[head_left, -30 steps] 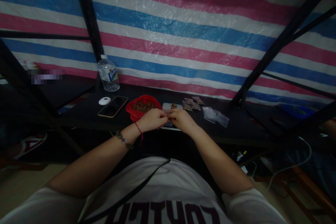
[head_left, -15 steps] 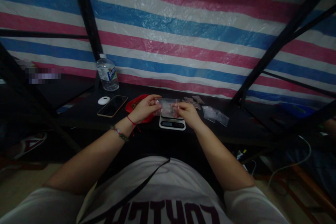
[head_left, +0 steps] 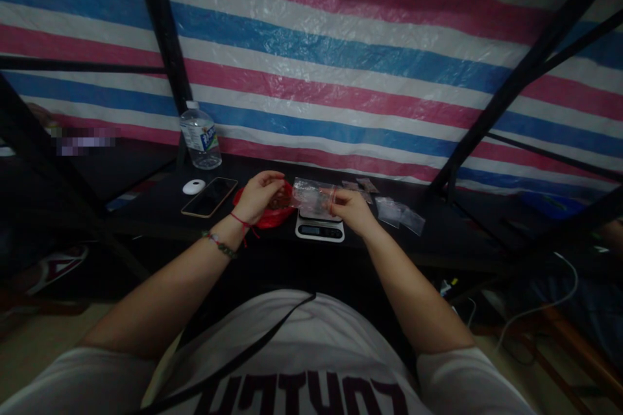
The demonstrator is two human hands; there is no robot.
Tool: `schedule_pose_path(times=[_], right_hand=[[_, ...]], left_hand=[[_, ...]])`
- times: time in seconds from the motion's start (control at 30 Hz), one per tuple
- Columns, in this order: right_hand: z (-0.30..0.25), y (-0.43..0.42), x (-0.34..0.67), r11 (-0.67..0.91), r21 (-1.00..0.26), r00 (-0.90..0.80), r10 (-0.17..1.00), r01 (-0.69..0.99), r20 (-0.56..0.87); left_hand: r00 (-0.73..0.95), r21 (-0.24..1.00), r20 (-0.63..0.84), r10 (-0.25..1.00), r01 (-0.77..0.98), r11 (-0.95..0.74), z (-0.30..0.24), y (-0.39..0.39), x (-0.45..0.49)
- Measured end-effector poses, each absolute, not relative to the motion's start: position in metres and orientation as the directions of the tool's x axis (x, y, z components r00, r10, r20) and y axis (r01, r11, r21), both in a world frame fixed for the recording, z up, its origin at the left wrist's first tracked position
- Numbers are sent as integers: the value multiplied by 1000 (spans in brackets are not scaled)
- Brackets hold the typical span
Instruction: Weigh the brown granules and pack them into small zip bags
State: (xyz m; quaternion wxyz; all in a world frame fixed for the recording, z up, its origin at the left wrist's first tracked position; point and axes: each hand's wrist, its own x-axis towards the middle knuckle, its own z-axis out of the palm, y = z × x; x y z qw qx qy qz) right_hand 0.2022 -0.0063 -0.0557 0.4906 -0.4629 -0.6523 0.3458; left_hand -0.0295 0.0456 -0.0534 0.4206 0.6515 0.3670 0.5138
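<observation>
My right hand (head_left: 351, 209) is closed, pinching the right edge of a small clear plastic bag (head_left: 309, 196). The bag hangs tilted over a white digital scale (head_left: 320, 232) and hides part of its platform; the reading is too dim to make out. Over the left side of a red container (head_left: 276, 219), perhaps a plastic bag or bowl, is my left hand (head_left: 260, 194). Its fingers are bent and slightly apart, with nothing visible in them. Small brown pieces (head_left: 280, 200) lie inside the container, partly hidden by this hand.
Right of the scale lie several filled small bags (head_left: 366, 185) and several clear bags (head_left: 389, 211). To the left are a phone (head_left: 210, 198), a white round case (head_left: 193, 187) and a clear bottle (head_left: 200, 139). Black metal posts (head_left: 168, 45) and a striped sheet (head_left: 311, 78) stand behind.
My left hand has let go of the clear bag's left edge and moved left over the red container. My right hand keeps hold of the bag in nearly the same place.
</observation>
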Motion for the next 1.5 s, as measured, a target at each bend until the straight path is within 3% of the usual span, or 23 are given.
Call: schedule_pose_path(times=[0.07, 0.1, 0.17, 0.27, 0.47, 0.6, 0.7, 0.83, 0.97, 1.07, 1.2, 1.37, 1.5], right_hand=[[-57, -6, 201, 352, -895, -124, 936, 275, 330], [-58, -6, 199, 375, -882, -151, 926, 285, 345], [-60, -7, 194, 434, -836, -211, 899, 335, 383], [-63, -9, 184, 479, -745, -292, 877, 464, 382], [-66, -10, 173, 506, -676, -351, 861, 535, 367], [-69, 7, 194, 490, -645, -155, 849, 586, 505], [-80, 26, 216, 388, -595, 19, 827, 704, 562], [-107, 50, 229, 238, -609, 74, 894, 756, 442], [-120, 65, 226, 237, -604, 49, 907, 761, 418], [-113, 68, 219, 280, -637, 61, 887, 718, 458], [-95, 56, 204, 400, -758, -5, 886, 515, 463], [-83, 29, 191, 491, -777, -192, 871, 394, 452], [-75, 16, 190, 470, -815, -211, 882, 340, 421]], left_hand=[[285, 735, 563, 776, 257, -627, -48, 36, -28], [415, 584, 611, 675, 339, -737, -46, 29, -26], [620, 328, 575, 534, 424, -844, -44, 16, -21], [701, 191, 469, 537, 513, -837, -47, 4, -11], [680, 224, 440, 587, 549, -805, -53, 10, -9], [514, 317, 464, 722, 665, -677, -57, 23, -16], [401, 361, 459, 793, 731, -579, -65, 35, -21], [351, 376, 457, 818, 757, -535, -73, 44, -22], [330, 384, 459, 825, 763, -519, -79, 44, -18], [360, 380, 445, 820, 753, -537, -82, 42, -15], [388, 390, 433, 813, 733, -557, -83, 38, -12], [391, 512, 453, 801, 622, -593, -82, 29, -7], [409, 614, 460, 788, 495, -615, -81, 23, -3]])
